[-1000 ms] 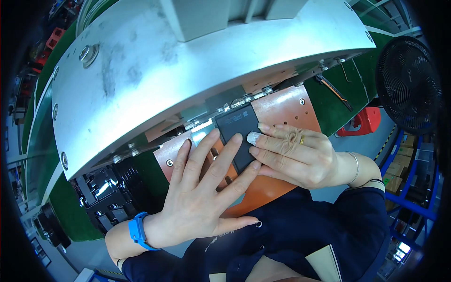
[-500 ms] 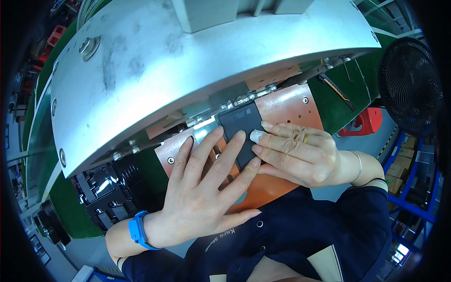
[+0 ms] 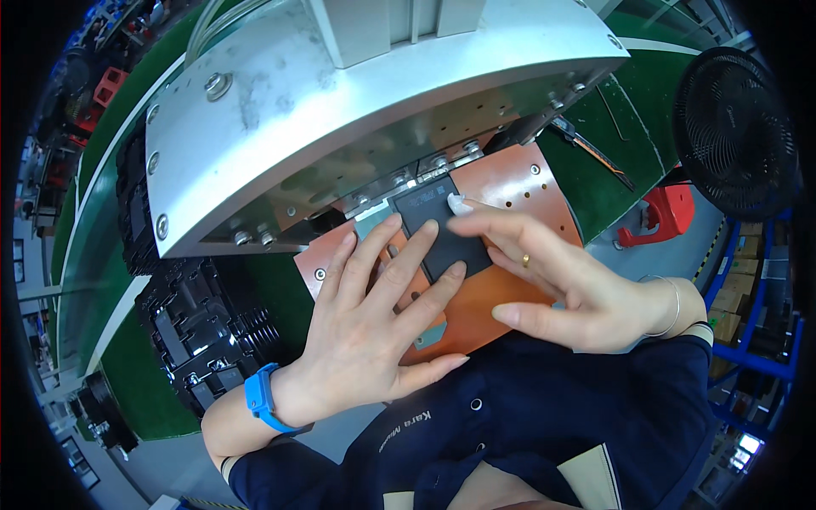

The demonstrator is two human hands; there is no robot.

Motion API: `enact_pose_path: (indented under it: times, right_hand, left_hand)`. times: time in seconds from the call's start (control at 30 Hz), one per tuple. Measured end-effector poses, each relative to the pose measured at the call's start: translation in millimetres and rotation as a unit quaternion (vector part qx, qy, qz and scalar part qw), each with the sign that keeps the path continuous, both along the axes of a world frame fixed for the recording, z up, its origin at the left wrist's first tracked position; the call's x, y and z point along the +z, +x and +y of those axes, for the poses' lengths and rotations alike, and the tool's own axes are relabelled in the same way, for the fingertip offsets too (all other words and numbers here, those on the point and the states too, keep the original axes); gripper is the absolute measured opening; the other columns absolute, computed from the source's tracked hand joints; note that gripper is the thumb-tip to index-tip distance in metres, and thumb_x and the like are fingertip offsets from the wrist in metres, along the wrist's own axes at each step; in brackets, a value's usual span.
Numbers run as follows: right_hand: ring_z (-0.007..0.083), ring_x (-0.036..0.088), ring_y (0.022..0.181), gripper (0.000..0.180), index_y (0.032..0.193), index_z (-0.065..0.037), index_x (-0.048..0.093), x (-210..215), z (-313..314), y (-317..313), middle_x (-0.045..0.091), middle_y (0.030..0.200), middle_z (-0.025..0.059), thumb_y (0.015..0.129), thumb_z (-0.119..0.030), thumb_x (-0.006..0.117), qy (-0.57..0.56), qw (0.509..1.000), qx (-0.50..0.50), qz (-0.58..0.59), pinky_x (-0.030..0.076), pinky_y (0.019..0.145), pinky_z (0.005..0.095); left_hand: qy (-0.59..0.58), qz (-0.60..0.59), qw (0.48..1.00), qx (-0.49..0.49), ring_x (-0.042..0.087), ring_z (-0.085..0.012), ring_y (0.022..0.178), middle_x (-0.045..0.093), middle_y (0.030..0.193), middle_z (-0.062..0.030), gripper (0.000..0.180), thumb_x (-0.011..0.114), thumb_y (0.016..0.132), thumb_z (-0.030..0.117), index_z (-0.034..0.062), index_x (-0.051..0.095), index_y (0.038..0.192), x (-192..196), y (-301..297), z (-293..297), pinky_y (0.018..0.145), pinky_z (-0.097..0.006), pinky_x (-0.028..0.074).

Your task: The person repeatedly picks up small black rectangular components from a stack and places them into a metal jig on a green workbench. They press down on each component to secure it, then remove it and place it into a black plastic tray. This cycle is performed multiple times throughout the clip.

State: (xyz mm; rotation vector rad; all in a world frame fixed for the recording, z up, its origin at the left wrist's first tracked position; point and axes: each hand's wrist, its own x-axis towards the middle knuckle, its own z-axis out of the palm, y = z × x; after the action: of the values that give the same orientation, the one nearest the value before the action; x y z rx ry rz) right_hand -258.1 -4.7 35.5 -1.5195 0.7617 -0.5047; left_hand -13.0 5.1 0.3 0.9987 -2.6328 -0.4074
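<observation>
A flat black rectangular piece (image 3: pixel 422 206), like a battery cell, lies on a copper-coloured plate (image 3: pixel 514 183) under the front of a silver machine. My left hand (image 3: pixel 361 302) is open, fingers spread, with some fingertips resting on the piece's left and near parts. My right hand (image 3: pixel 557 276) is open, thumb apart from the fingers. A white cover (image 3: pixel 459 204) wraps its index fingertip, which is at the piece's right edge; whether it touches is hard to tell. Orange material (image 3: pixel 476 310) shows at the plate's near side.
The silver machine (image 3: pixel 280 144) overhangs the plate. Stacked black trays (image 3: pixel 200 327) stand at left on the green table (image 3: pixel 586 161). An orange-and-black tool (image 3: pixel 599 157) lies at right, near a black fan (image 3: pixel 735 132). A red stool (image 3: pixel 659 217) and blue shelving (image 3: pixel 731 280) are beyond.
My right hand has opened up, its thumb and lower fingers drawn away from the black piece. My left hand stays spread on it. The whole view has shifted slightly.
</observation>
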Motion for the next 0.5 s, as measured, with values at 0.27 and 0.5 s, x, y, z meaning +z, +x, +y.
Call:
enact_pose_path:
  times: [0.27,0.5]
  right_hand:
    - [0.0130,0.063,0.098,0.048,0.135,-0.010,0.040,-7,-23,3,0.061,0.115,0.0078,0.092,-0.016,0.063,0.158,0.969,-0.189,-0.013,0.050,0.079,0.0247]
    - [0.0065,0.063,0.071,0.050,0.125,-0.003,0.047,-19,-19,-4,0.068,0.088,0.0050,0.083,0.000,0.073,0.087,0.977,-0.191,-0.038,0.050,0.065,0.0201]
  left_hand:
    - [-0.035,0.018,0.999,-0.036,0.037,-0.0430,0.133,0.046,0.143,-0.0154,0.070,0.074,0.068,0.060,0.0173,0.065,0.123,-1,2,0,0.104,-0.059,0.034]
    - [0.012,0.184,0.983,-0.003,0.057,-0.0277,0.097,0.063,0.112,-0.0097,0.037,0.078,0.076,0.024,0.0081,0.069,0.108,2,4,11,0.079,-0.039,0.048]
